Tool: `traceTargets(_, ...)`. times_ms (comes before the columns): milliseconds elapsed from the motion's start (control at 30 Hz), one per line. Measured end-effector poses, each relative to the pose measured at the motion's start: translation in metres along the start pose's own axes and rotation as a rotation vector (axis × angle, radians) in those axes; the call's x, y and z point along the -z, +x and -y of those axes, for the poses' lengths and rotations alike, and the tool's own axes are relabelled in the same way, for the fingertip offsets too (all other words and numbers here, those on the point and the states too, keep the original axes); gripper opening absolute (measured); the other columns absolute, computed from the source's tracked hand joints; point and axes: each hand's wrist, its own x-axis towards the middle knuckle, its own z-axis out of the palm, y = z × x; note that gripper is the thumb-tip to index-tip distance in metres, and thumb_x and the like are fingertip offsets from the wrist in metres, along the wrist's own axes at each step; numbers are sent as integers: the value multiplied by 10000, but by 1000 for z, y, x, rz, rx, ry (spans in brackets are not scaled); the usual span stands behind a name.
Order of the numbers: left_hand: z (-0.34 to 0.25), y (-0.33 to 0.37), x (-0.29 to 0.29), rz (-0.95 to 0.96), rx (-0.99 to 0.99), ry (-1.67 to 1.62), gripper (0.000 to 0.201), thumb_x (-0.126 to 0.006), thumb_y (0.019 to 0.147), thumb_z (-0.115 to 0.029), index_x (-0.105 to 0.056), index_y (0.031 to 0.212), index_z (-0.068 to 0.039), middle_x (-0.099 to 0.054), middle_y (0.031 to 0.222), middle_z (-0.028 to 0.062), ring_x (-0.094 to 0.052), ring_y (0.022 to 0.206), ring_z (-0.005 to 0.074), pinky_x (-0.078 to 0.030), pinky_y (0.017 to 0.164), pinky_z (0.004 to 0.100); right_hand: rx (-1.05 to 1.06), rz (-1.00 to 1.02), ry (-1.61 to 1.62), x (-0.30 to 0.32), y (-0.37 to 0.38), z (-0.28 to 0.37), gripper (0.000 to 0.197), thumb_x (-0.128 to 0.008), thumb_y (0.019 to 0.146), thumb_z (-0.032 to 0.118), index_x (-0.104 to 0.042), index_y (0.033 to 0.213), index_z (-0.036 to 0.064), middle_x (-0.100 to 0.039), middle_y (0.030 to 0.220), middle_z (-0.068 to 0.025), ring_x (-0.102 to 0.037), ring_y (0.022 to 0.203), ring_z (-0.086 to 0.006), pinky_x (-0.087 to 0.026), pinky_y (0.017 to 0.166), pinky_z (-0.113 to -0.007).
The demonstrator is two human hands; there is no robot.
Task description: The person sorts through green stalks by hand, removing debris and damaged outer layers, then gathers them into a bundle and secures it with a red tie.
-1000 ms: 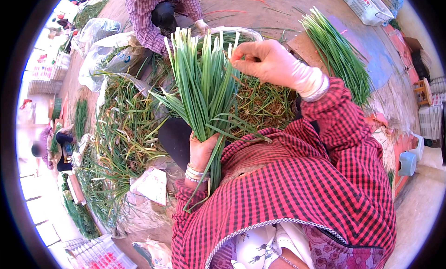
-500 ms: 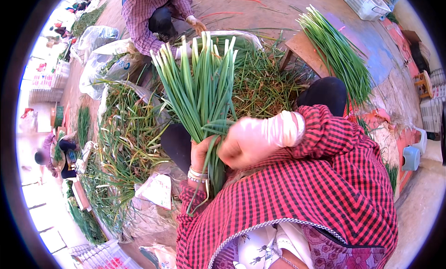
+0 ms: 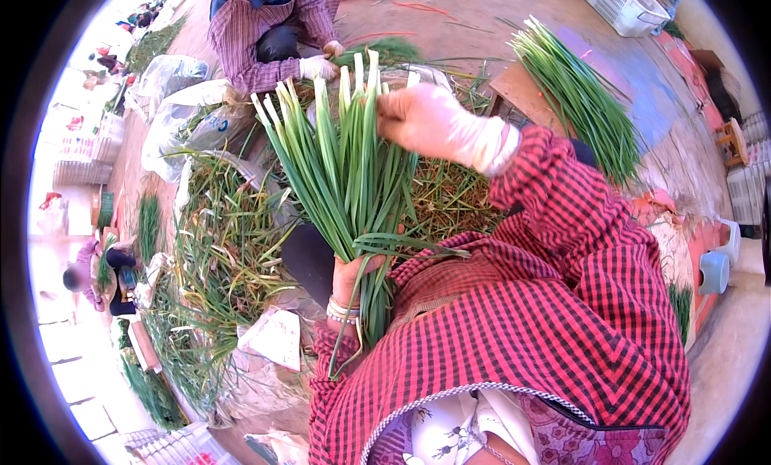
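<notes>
My left hand (image 3: 352,280), a white bracelet at its wrist, is closed round the leafy part of a bunch of green garlic (image 3: 341,176). The pale stem ends fan out upward, and loose leaves hang below the fist. One long leaf crosses the bunch just above my fingers and sticks out to the right. My right hand (image 3: 438,128), in a thin whitish glove, is raised to the right side of the pale stems. Its fingers are bent together against them, and what they pinch is hidden.
Heaped leaves (image 3: 233,248) lie on the left and beyond the bunch. Another bundle of greens (image 3: 574,95) rests on a low wooden bench (image 3: 518,87) at right. A co-worker (image 3: 261,39) in a striped sleeve handles greens ahead, beside plastic bags (image 3: 193,128). A white crate (image 3: 622,7) stands far right.
My right hand has moved from beside my left fist up to the pale stem ends. The bunch stays in my left hand. The co-worker's hands have come closer together over greens.
</notes>
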Motion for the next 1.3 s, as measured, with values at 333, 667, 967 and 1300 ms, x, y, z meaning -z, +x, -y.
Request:
traceTargets(333,7,-2,10,-62,4,-29,372,-682,769,-54,-581,1116,33,-650,917,184,-590,602,198,-485,521,286,235,7,15,-16,-56,51,99,-616,908,203,-644,950,118,-600,679,-132,-629,610,-339,-514,547,-390)
traceTargets(667,-1,1,-13,-64,-74,-34,468,-630,806,9,-513,1259,10,-644,1119,244,-632,665,230,-523,565,300,359,537,17,-16,-82,53,158,-588,855,215,-605,796,69,-612,689,-148,-640,659,-336,-520,606,-427)
traceTargets(967,-2,-3,-16,-166,-89,127,263,-666,800,25,-646,1062,25,-674,875,56,-615,679,122,-489,597,242,116,-72,49,41,-38,28,329,-690,885,249,-646,1182,115,-561,604,-13,-542,547,-72,-436,513,-261)
traceTargets(1300,3,-1,-16,-176,-77,238,231,-662,830,45,-658,1060,14,-698,943,54,-663,779,138,-538,697,270,123,-32,-209,43,15,0,292,-607,898,370,-652,1041,119,-670,792,-93,-661,787,-312,-508,716,-405)
